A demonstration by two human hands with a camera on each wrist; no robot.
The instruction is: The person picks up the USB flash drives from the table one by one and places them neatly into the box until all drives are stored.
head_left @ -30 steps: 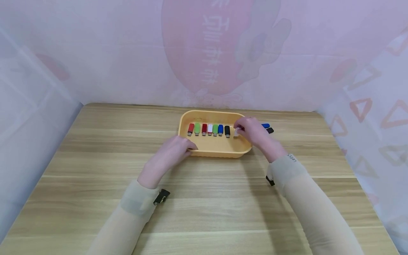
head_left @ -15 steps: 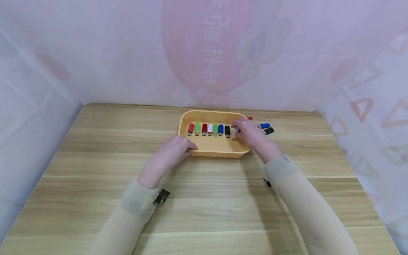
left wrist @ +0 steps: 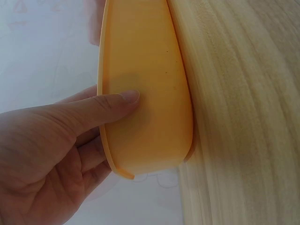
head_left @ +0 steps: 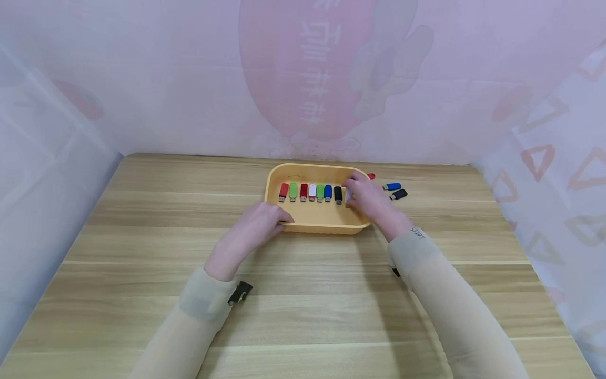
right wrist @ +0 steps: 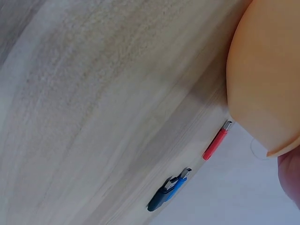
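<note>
A yellow tray [head_left: 316, 223] sits mid-table and holds a row of USB sticks: red [head_left: 283, 191], green [head_left: 293, 190], red, white [head_left: 312, 191], green, blue [head_left: 327, 192] and black [head_left: 337, 194]. My left hand [head_left: 258, 223] grips the tray's front-left rim, and its thumb [left wrist: 101, 105] presses the tray's outer wall [left wrist: 150, 70]. My right hand [head_left: 368, 199] reaches into the tray's right end. Its fingertips pinch a white USB stick [head_left: 349, 196] just right of the black one; most of the stick is hidden.
Three loose sticks lie on the wooden table right of the tray: red [head_left: 371, 176], blue [head_left: 392, 186] and black [head_left: 399, 194]. They also show in the right wrist view as red [right wrist: 215, 143], blue [right wrist: 180, 183] and black [right wrist: 157, 200]. Pink cloth walls surround the table.
My right hand has shifted slightly left inside the tray with the white stick, closing on the black one and uncovering the red stick outside. The left hand has not moved.
</note>
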